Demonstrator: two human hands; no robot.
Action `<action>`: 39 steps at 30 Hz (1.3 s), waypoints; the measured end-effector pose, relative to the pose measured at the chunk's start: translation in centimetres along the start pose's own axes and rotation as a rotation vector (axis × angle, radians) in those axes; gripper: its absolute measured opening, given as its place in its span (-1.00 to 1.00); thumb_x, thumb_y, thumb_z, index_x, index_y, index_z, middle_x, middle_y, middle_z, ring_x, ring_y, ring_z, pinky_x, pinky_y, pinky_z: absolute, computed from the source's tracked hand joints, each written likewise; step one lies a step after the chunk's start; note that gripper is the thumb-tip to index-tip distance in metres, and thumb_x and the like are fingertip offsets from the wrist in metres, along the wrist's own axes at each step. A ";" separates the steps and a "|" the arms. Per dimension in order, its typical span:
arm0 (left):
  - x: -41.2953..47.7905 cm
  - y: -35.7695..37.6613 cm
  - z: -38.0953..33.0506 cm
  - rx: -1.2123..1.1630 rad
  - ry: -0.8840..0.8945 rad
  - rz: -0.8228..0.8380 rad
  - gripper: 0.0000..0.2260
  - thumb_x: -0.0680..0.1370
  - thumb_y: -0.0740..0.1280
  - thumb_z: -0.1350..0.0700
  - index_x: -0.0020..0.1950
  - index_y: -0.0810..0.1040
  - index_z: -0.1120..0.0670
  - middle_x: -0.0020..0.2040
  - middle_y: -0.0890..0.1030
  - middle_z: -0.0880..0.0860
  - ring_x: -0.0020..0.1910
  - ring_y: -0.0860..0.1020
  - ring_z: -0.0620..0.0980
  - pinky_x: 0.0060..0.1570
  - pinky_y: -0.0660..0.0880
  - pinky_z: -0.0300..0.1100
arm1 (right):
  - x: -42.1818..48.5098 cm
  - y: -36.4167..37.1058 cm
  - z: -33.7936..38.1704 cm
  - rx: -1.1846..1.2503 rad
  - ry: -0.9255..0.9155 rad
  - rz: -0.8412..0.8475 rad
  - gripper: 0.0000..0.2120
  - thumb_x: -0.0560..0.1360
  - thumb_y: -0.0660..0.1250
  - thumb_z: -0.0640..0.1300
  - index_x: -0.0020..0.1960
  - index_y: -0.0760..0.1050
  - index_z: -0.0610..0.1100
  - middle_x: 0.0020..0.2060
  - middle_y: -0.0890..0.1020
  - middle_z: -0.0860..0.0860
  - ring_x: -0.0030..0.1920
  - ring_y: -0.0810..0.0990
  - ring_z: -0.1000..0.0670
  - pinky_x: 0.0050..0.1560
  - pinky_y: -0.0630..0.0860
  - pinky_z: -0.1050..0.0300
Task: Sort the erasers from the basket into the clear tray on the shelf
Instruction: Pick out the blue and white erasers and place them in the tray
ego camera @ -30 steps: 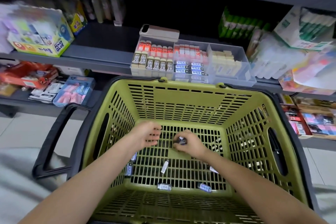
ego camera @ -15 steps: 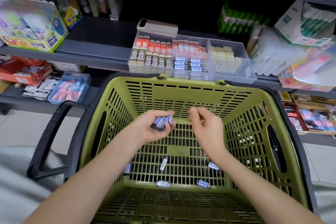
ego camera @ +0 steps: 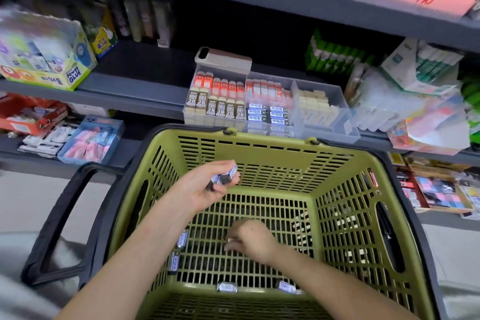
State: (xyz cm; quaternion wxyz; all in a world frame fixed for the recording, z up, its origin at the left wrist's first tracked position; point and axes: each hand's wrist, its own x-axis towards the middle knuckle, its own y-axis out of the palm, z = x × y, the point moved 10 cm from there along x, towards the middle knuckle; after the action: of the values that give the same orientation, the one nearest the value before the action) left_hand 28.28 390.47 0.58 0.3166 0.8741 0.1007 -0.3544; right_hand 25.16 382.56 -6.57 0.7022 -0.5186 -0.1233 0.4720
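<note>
1. My left grip (ego camera: 205, 187) is raised over the far half of the green basket (ego camera: 337, 161). Its fingers are curled round a small clutch of erasers (ego camera: 224, 176), with blue-and-white sleeves showing at the fingertips.
2. My right grip (ego camera: 250, 239) is down at the basket floor with its fingers bent. Something pale sits at the fingertips, but I cannot tell whether it holds anything.
3. Loose erasers (ego camera: 227, 287) lie on the slotted floor: two by the left wall and two along the near edge.
4. I judge them to be light, firm little blocks in slick paper sleeves. I would pinch each one across its long sides, on the sleeve. A corner could catch in a slot, so I would lift straight up rather than drag.
5. The clutch on the left looks loosely stacked, and adding more may let one slide out.
6. The clear tray (ego camera: 324, 122) stands on the shelf (ego camera: 130, 91) just beyond the basket's far rim. Its middle compartment holds blue-labelled rows (ego camera: 267, 114), which are probably the matching kind.
</note>
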 end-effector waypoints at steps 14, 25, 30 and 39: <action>0.0 1.1 0.0 0.187 0.107 0.026 -0.81 0.47 0.39 0.10 -0.01 0.51 0.17 -0.39 0.62 0.03 -0.54 0.46 -0.11 -0.66 0.22 -0.37 | -8.4 -31.7 -6.5 0.598 0.221 -1.051 -0.93 0.44 0.44 -0.09 -0.21 0.61 0.05 -0.31 0.67 0.14 -0.34 0.56 0.20 -0.27 0.50 0.30; -4.5 6.2 -6.7 0.225 0.423 0.171 -0.63 0.35 0.40 0.02 0.10 0.54 0.15 -0.25 0.67 0.07 -0.41 0.59 -0.02 -0.61 0.27 -0.34 | -3.5 -32.5 -6.2 0.037 0.319 -0.818 -0.85 0.49 0.37 -0.03 -0.08 0.66 -0.09 -0.17 0.67 0.07 -0.05 0.53 -0.03 -0.08 0.41 0.14; -5.0 8.3 -10.8 0.044 0.585 0.210 -0.73 0.36 0.42 0.11 0.05 0.57 0.11 -0.03 0.69 0.12 -0.10 0.69 0.08 -0.38 0.53 -0.28 | -2.0 -31.6 -5.2 -0.222 0.251 -0.660 -0.83 0.48 0.36 -0.02 0.01 0.65 -0.04 -0.12 0.67 0.00 0.02 0.45 -0.03 0.10 0.31 0.11; -4.2 7.1 -12.3 -0.015 0.678 0.243 -0.68 0.39 0.39 0.21 0.14 0.51 0.14 0.16 0.59 0.26 0.05 0.65 0.12 -0.15 0.58 -0.24 | -0.3 -31.6 -5.8 -0.300 0.256 -0.434 -0.87 0.45 0.41 -0.05 -0.06 0.62 -0.08 -0.18 0.61 0.09 0.05 0.44 0.00 0.12 0.23 0.14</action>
State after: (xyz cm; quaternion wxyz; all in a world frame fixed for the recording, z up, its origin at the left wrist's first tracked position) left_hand 34.93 392.83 13.67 0.3114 0.9452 0.0982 -0.0032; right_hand 45.71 378.24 17.73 0.7119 -0.6336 -0.2101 0.2181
